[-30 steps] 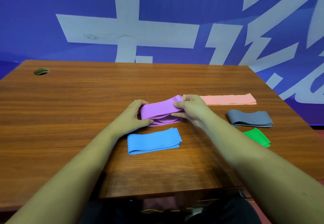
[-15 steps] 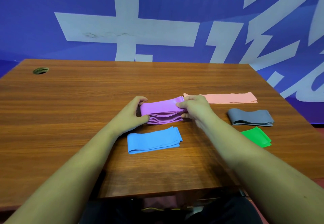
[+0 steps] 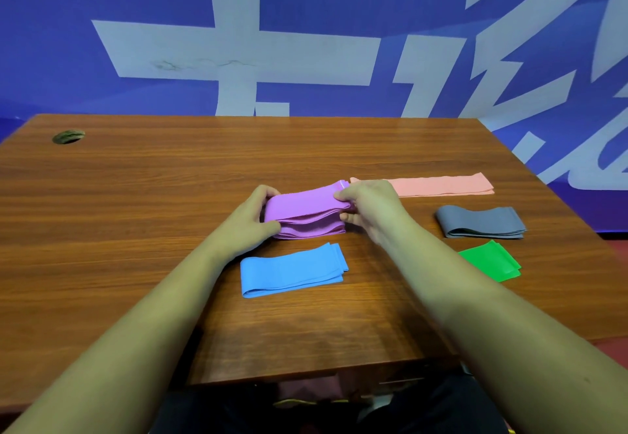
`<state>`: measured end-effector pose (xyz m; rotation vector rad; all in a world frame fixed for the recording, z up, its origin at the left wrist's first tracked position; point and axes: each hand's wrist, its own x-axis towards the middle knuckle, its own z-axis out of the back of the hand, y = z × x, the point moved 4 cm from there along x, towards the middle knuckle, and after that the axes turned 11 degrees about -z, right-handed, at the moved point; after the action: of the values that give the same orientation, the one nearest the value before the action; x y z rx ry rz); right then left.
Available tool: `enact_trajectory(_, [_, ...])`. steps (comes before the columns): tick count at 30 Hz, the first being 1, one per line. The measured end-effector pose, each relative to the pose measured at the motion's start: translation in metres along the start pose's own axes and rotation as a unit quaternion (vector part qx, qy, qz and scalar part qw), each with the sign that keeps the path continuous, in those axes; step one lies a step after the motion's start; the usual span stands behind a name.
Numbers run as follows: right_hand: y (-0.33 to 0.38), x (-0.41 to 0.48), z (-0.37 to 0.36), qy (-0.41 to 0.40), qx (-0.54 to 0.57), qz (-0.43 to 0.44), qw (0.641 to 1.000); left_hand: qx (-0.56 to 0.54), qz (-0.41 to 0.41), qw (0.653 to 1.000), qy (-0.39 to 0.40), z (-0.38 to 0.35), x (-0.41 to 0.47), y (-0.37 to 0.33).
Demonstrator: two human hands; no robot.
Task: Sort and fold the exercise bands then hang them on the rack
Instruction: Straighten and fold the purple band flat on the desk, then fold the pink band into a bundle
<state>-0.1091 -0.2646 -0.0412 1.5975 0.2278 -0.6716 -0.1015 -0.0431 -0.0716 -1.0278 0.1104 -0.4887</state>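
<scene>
A purple exercise band (image 3: 304, 211), folded into several layers, rests mid-table between both hands. My left hand (image 3: 249, 221) grips its left end and my right hand (image 3: 370, 207) pinches its right end. A folded blue band (image 3: 292, 270) lies just in front of it. A pink band (image 3: 438, 184) lies flat and long to the right behind my right hand. A folded grey band (image 3: 481, 222) and a folded green band (image 3: 491, 260) lie at the right. No rack is in view.
The wooden table (image 3: 136, 195) has a round cable hole (image 3: 68, 136) at its far left corner. A blue wall with large white lettering (image 3: 238, 56) stands right behind the table. The table's right edge runs close to the grey and green bands.
The folded purple band has been pressed flatter onto the table, its layers stacked more tightly. Both hands stay on its ends. The other bands have not moved.
</scene>
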Motion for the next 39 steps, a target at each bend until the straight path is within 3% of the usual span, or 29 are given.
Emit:
enact_trajectory(4, [-0.007, 0.003, 0.008, -0.054, -0.117, -0.004, 0.992, 0.031, -0.021, 0.999, -0.008, -0.003, 0.000, 0.001])
enact_trajectory(10, [-0.010, 0.009, 0.013, -0.108, -0.255, 0.084, 0.957, 0.127, -0.030, 0.991, 0.017, 0.000, -0.003, 0.006])
enact_trajectory(16, [-0.019, 0.007, 0.010, -0.135, -0.400, 0.171, 0.890, 0.145, -0.065, 0.987, 0.037, 0.001, -0.006, 0.006])
enact_trajectory(23, [-0.011, -0.001, 0.011, -0.108, -0.396, 0.219, 0.885, 0.155, -0.063, 0.985, 0.034, 0.006, -0.005, -0.003])
enact_trajectory(31, [0.024, -0.004, 0.048, -0.116, -0.432, 0.270, 0.853, 0.176, -0.084, 0.979, -0.065, -0.001, 0.034, -0.051])
enact_trajectory(34, [0.034, 0.010, 0.073, -0.126, -0.503, 0.260, 0.814, 0.165, -0.060, 0.982, -0.070, -0.020, 0.064, -0.069])
enact_trajectory(39, [0.036, 0.038, 0.096, -0.094, -0.589, 0.240, 0.766, 0.161, 0.051, 0.984, -0.060, -0.053, 0.116, -0.079])
